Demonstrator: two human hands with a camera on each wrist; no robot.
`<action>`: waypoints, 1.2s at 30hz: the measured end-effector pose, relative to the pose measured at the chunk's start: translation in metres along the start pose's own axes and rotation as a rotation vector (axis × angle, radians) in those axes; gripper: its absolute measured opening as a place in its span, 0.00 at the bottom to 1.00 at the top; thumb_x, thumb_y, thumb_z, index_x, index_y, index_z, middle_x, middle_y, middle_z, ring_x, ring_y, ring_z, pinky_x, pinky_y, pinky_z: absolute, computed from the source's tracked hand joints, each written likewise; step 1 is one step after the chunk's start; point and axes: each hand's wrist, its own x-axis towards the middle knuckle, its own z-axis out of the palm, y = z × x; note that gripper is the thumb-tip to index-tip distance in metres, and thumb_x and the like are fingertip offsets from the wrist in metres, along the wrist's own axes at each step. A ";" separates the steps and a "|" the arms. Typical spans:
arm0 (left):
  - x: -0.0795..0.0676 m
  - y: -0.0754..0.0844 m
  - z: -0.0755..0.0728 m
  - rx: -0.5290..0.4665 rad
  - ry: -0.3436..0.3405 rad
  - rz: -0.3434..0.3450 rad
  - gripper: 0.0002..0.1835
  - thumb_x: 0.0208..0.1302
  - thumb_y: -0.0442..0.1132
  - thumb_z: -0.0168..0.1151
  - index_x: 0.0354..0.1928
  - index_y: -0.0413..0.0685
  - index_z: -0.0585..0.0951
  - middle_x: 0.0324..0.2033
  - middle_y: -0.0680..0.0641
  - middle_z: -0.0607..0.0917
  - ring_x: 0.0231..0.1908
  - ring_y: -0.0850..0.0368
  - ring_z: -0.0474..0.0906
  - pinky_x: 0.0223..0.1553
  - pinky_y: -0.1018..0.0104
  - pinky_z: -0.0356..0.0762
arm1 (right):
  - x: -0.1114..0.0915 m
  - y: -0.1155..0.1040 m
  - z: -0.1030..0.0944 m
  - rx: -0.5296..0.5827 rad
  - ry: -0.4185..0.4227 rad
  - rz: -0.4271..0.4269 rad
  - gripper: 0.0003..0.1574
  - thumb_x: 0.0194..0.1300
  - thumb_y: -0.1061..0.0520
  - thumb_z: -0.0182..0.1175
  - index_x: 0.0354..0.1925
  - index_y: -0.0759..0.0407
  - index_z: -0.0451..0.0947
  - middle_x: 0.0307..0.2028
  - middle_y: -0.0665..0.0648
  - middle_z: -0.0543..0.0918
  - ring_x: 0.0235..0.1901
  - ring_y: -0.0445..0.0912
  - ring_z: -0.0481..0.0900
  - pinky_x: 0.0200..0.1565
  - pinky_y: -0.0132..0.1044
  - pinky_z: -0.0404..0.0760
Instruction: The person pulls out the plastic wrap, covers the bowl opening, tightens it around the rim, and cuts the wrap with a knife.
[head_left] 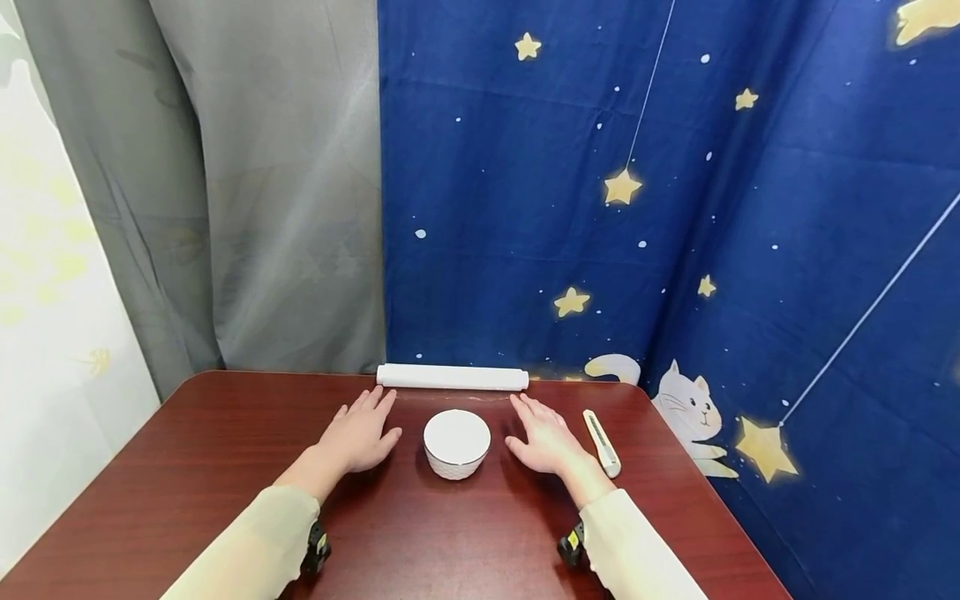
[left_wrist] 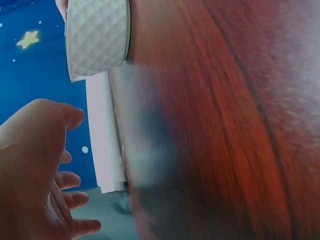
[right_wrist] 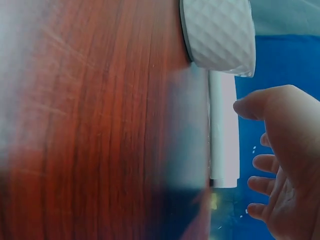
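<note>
Left hand [head_left: 360, 439] and right hand [head_left: 550, 437] are held backs upward with fingers extended, and nothing is grasped by either. Between them, on the dark red-brown table [head_left: 450, 542], a white bowl [head_left: 457, 467] with a quilted diamond pattern is set upright, so that it is flanked by the two thumbs: rightward of the left hand, leftward of the right hand. It is touched by neither thumb, and a slightly smaller gap is left on the right hand's side. Beyond the bowl, a white roll [head_left: 453, 377] is laid along the far edge, its long axis running crosswise. Its left end is neared by the left fingertips, its right end by the right ones; whether contact is made cannot be told. A pale utility knife [head_left: 602, 443] is placed just outside the right hand, slanted toward the near right, well apart from the left hand.
</note>
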 end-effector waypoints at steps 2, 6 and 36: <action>0.007 -0.001 0.003 0.005 -0.006 -0.009 0.39 0.79 0.51 0.60 0.83 0.37 0.65 0.83 0.28 0.62 0.83 0.27 0.58 0.78 0.24 0.59 | 0.004 0.003 0.003 0.004 0.008 0.002 0.46 0.76 0.50 0.65 0.83 0.63 0.63 0.82 0.70 0.67 0.81 0.66 0.65 0.79 0.68 0.64; 0.022 -0.002 0.007 0.023 -0.009 -0.008 0.38 0.80 0.50 0.59 0.83 0.37 0.65 0.83 0.28 0.63 0.83 0.27 0.59 0.78 0.25 0.60 | 0.012 0.007 0.005 0.020 0.020 0.014 0.43 0.77 0.53 0.64 0.82 0.64 0.65 0.81 0.70 0.68 0.81 0.66 0.66 0.78 0.68 0.65; 0.064 0.000 0.022 0.000 -0.128 -0.034 0.36 0.81 0.47 0.55 0.82 0.35 0.66 0.83 0.30 0.64 0.84 0.34 0.58 0.81 0.31 0.59 | 0.069 0.002 0.034 0.009 -0.130 0.054 0.36 0.83 0.52 0.54 0.83 0.58 0.66 0.84 0.64 0.66 0.83 0.62 0.62 0.76 0.66 0.64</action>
